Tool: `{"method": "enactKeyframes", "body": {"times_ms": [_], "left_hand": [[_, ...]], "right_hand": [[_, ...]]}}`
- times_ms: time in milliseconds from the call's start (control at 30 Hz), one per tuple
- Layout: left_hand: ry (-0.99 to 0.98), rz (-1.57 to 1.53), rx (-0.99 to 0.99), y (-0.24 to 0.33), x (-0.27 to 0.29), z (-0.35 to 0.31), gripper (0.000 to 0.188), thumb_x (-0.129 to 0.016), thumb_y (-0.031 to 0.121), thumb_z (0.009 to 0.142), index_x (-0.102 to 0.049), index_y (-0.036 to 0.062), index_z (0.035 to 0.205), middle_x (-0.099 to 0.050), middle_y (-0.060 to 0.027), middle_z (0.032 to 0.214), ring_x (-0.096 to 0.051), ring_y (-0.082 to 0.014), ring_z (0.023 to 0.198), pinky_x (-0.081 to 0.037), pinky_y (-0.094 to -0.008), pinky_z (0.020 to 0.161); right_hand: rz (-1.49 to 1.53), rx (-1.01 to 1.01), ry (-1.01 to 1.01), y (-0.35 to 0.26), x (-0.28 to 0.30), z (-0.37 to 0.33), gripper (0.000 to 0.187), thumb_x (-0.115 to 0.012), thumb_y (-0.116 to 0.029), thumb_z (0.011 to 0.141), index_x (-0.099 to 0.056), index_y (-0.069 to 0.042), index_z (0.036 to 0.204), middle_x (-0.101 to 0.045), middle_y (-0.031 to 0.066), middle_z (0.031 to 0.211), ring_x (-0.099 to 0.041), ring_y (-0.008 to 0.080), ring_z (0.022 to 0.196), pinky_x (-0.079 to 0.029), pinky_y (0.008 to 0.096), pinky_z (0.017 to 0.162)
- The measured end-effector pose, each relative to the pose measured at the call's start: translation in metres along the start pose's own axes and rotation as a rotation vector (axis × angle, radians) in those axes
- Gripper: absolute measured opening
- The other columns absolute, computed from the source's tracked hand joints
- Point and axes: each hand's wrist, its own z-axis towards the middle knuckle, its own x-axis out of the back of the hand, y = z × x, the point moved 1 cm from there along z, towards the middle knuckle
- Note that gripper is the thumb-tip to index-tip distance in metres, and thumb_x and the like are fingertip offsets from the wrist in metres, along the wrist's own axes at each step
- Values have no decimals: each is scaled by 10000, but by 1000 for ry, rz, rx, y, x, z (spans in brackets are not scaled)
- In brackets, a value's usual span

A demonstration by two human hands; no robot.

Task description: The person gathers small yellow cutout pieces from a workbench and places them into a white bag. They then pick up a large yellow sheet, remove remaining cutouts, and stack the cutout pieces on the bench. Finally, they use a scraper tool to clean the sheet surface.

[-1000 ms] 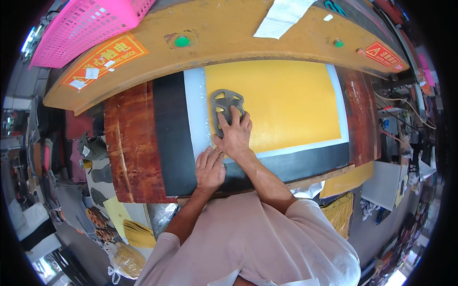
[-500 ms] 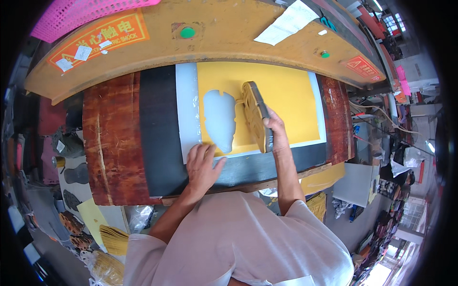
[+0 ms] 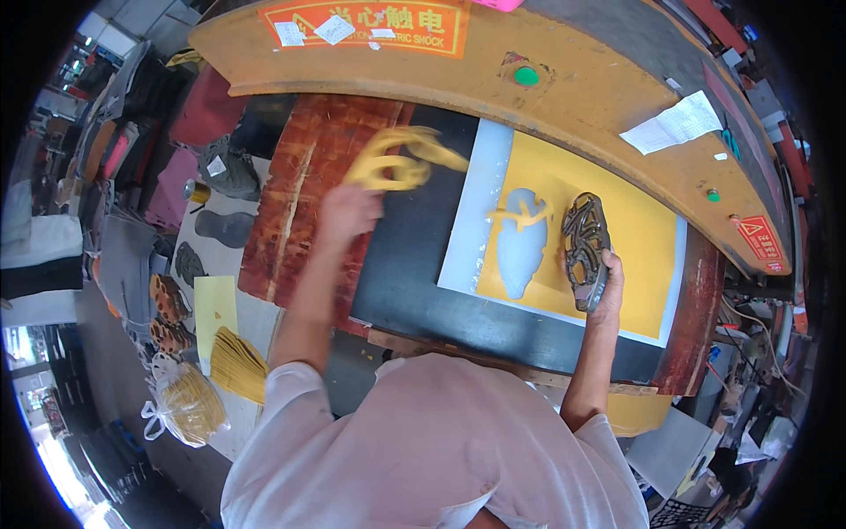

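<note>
My left hand [image 3: 348, 213], smeared by motion, is over the left of the bench with its fingers closed on a cut yellow piece [image 3: 388, 172] with openings in it. My right hand [image 3: 611, 284] grips the lower end of a dark metal cutting die [image 3: 583, 251], whose openwork face is turned up. The die is over a yellow sheet [image 3: 639, 238] lying on a whitish board [image 3: 460, 256]. A sole-shaped hole in the sheet, left of the die, shows the board beneath. Thin yellow scraps [image 3: 523, 215] cross this hole.
Beyond the sheet spans the orange press beam [image 3: 458, 84] with green buttons [image 3: 526, 77]. A black mat [image 3: 414, 264] and worn red-brown boards [image 3: 295, 194] make up the bench. At lower left are stacked yellow pieces [image 3: 236, 366], a plastic bag [image 3: 192, 404] and more dies [image 3: 169, 300].
The view has swung left. My left hand has gone from the sheet's near edge out to the left, now with the yellow piece. My right hand has tipped the die from edge-on to face up.
</note>
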Motion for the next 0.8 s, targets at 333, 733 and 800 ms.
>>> {"method": "enactKeyframes", "body": {"times_ms": [333,733,800], "left_hand": [[308,-46,512,-76,144,-133,303,-538,251,1064,-689,-5,1121,-693,-53,754,-618,-128,535,-492,-278,449],[78,369,-286,115,54,-166,356,-515,191,1115,-731,-54,1255,-780,-88,1071,-751,-149,906,-625,-281,798],[148,361,-229,116,54,-166,378,-501,214,1119,-715,-58,1273,-781,-96,1093,-758,-166,902,-634,-290,770]], "right_hand": [[-58,-16,-47,1,2,-4,707,-685,-335,932,-477,-70,1554,-651,175,1377,-707,337,1124,-635,490,951],[-308,53,-78,-1,-29,-9,743,-653,-270,871,-496,38,1528,-623,127,1228,-664,224,970,-599,351,817],[-302,55,-104,-1,-29,-8,767,-697,-327,880,-490,11,1537,-637,133,1239,-677,240,1005,-618,368,850]]}}
